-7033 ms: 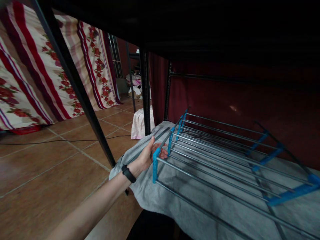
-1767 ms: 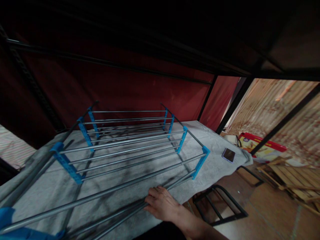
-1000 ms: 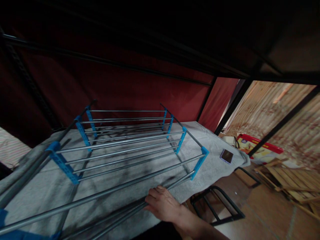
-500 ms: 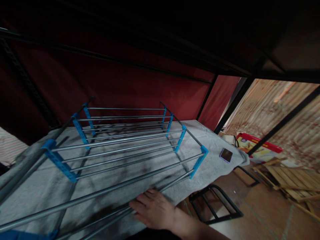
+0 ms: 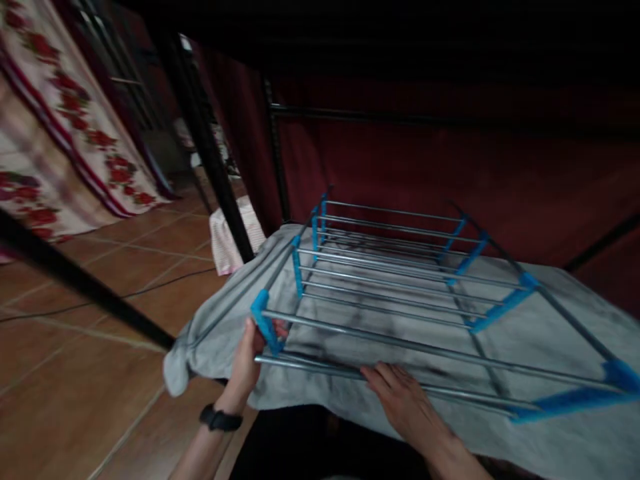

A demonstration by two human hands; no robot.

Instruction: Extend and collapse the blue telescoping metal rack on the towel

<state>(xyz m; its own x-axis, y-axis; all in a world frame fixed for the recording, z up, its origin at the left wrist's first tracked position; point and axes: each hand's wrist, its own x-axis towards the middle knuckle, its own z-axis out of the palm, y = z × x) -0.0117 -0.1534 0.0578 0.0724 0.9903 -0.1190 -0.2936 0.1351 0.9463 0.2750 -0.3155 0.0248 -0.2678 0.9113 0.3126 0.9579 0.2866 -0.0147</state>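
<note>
A rack of grey metal tubes (image 5: pixel 400 342) joined by blue plastic brackets (image 5: pixel 261 313) lies on a grey blanket (image 5: pixel 345 397). My left hand (image 5: pixel 250 350), with a black band on the wrist, is closed round the blue bracket at the rack's near left corner; its fingertips show behind the bracket. At the near edge, my right hand (image 5: pixel 403 400) rests over the lower tubes, its fingers bent and pressed together on them. The thumb of the right hand is hidden.
Black metal posts (image 5: pixel 207 147) and a rail frame the blanket-covered surface, with a dark red cloth (image 5: pixel 400 160) behind. Tiled floor (image 5: pixel 125 347) lies at left, with a flowered curtain (image 5: pixel 95 133), a thin cable and a striped cloth (image 5: pixel 235 233).
The view has swung left, bringing the rack's left end, the floor and the curtain into sight. My left hand has come into view at the left corner bracket. My right hand stays on the near tubes.
</note>
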